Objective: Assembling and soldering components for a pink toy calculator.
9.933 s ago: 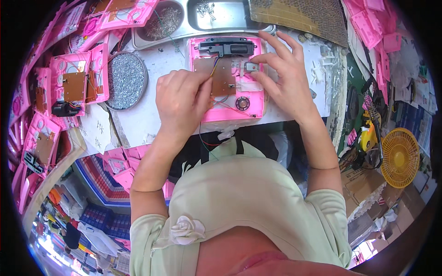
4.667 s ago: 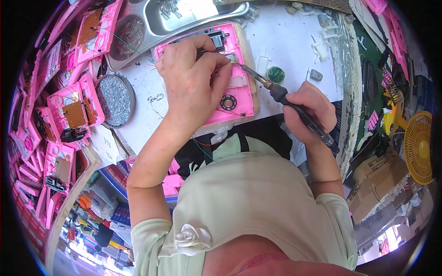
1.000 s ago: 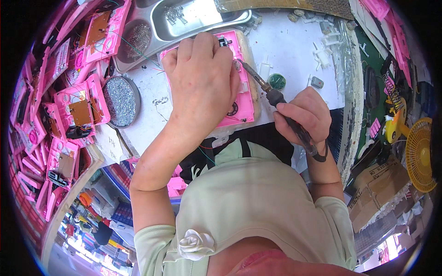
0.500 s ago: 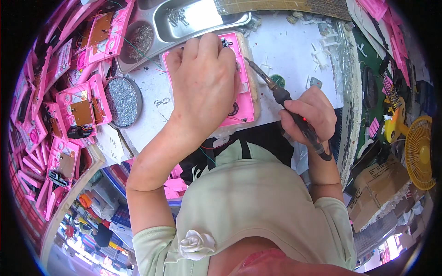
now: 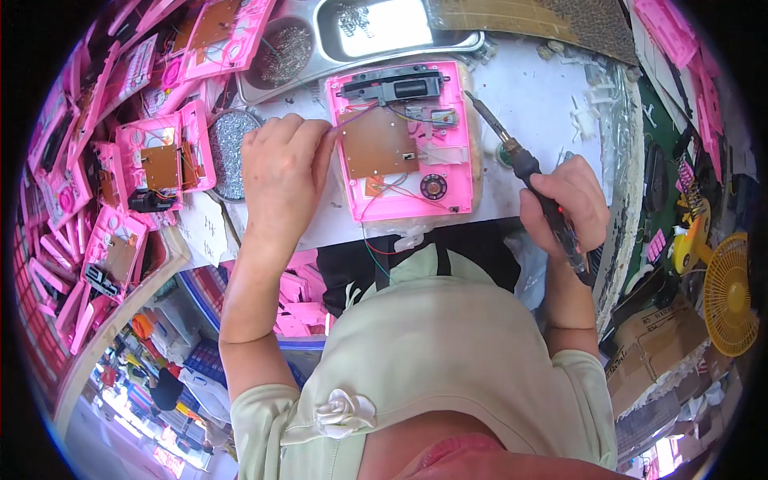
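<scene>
A pink plastic housing (image 5: 456,160) lies open in front of me on a pale pad. Inside are a brown circuit board (image 5: 376,144), a black mechanism (image 5: 396,86) along the top, a small round speaker (image 5: 433,186) and thin coloured wires. My left hand (image 5: 284,164) is at the housing's left edge, fingertips pinched where a thin purple wire (image 5: 352,119) ends; the pinch itself is partly hidden. My right hand (image 5: 572,204) grips a soldering iron (image 5: 524,162) by its dark handle, its tip just right of the housing, apart from it.
A round dish of small metal screws (image 5: 230,152) stands left of my left hand. Behind is a metal compartment tray (image 5: 316,76) with small parts. Pink housings (image 5: 160,156) pile up at the left. White plastic pieces (image 5: 584,120) lie to the right, and a yellow fan (image 5: 730,296) stands beyond.
My left hand has moved left off the housing, uncovering the board and the black mechanism. The soldering iron stays in my right hand, beside the housing. The whole view has shifted slightly.
</scene>
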Demonstrator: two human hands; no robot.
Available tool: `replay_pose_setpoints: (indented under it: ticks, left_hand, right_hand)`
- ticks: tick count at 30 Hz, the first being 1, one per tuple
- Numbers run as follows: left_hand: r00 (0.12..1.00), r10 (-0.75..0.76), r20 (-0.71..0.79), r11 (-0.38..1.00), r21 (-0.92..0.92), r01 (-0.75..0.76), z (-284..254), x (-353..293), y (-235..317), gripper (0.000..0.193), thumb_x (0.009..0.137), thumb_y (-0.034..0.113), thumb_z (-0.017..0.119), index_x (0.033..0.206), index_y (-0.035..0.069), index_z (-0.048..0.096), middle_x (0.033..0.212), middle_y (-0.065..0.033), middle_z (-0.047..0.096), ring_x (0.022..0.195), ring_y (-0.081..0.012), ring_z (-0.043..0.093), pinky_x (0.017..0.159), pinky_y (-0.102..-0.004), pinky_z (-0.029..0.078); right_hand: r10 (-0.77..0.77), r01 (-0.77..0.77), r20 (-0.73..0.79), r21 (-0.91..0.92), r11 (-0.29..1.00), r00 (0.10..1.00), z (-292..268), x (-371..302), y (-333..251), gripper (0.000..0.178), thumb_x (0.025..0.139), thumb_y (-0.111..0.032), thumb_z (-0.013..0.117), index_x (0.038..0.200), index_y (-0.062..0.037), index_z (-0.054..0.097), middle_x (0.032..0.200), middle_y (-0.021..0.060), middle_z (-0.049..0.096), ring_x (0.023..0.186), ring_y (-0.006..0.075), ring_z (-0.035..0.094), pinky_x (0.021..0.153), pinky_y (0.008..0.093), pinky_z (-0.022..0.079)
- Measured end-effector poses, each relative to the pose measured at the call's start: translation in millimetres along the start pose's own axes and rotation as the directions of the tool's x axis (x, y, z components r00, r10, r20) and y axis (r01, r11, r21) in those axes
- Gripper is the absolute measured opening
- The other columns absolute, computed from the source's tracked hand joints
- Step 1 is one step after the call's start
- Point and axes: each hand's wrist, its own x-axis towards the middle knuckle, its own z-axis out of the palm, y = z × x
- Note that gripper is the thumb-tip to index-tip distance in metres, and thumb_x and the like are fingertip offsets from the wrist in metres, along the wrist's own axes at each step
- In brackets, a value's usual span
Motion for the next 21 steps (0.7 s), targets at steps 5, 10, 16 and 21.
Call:
replay_pose_setpoints:
  ticks: [5, 10, 16, 21]
  left_hand:
    - [0.955, -0.064, -0.291, 0.903, -0.425, -0.069, 11, 12, 10, 0.014, 0.084, 0.006, 0.079, 0.097, 0.004, 0.076, 0.092, -0.0104, 0.073, 0.078, -0.0202, 0.071, 0.068, -0.0312, 0.055]
    - [0.908, -0.418, 0.024, 0.234, -0.963, 0.133, 34, 21, 44, 0.01, 0.092, 0.0, 0.073, 0.101, -0.003, 0.072, 0.089, -0.0072, 0.074, 0.076, -0.0088, 0.07, 0.066, -0.0226, 0.057]
    - [0.886, -0.406, 0.225, -0.037, -0.972, 0.23, 35, 20, 40, 0.012, 0.095, 0.003, 0.072, 0.103, -0.005, 0.07, 0.088, -0.0073, 0.073, 0.076, -0.0099, 0.069, 0.068, -0.0236, 0.059]
    - [0.895, -0.38, 0.232, -0.002, -0.968, 0.25, 34, 18, 37, 0.012, 0.094, 0.003, 0.072, 0.102, -0.005, 0.071, 0.087, -0.0074, 0.074, 0.075, -0.0097, 0.069, 0.068, -0.0251, 0.06]
  right_hand:
    - [0.192, -0.19, -0.012, 0.088, 0.978, 0.981, 4, 7, -10, 0.029, 0.079, 0.0, 0.081, 0.105, 0.0009, 0.071, 0.073, 0.0089, 0.067, 0.06, 0.0201, 0.06, 0.057, 0.0309, 0.046]
    - [0.48, -0.462, 0.023, 0.312, 0.83, 0.877, 33, 22, -23, 0.035, 0.087, 0.002, 0.076, 0.121, -0.0009, 0.069, 0.092, 0.0082, 0.075, 0.078, 0.0117, 0.069, 0.073, 0.0244, 0.054]
    - [0.415, -0.427, 0.112, 0.343, 0.837, 0.903, 69, 59, -15, 0.041, 0.088, 0.003, 0.073, 0.128, -0.0061, 0.066, 0.099, 0.0074, 0.073, 0.09, 0.0116, 0.07, 0.078, 0.025, 0.056]
    - [0.394, -0.451, 0.245, 0.255, 0.855, 0.886, 83, 73, -14, 0.043, 0.092, 0.004, 0.069, 0.133, -0.0032, 0.061, 0.103, 0.0069, 0.072, 0.096, 0.0112, 0.067, 0.086, 0.026, 0.054]
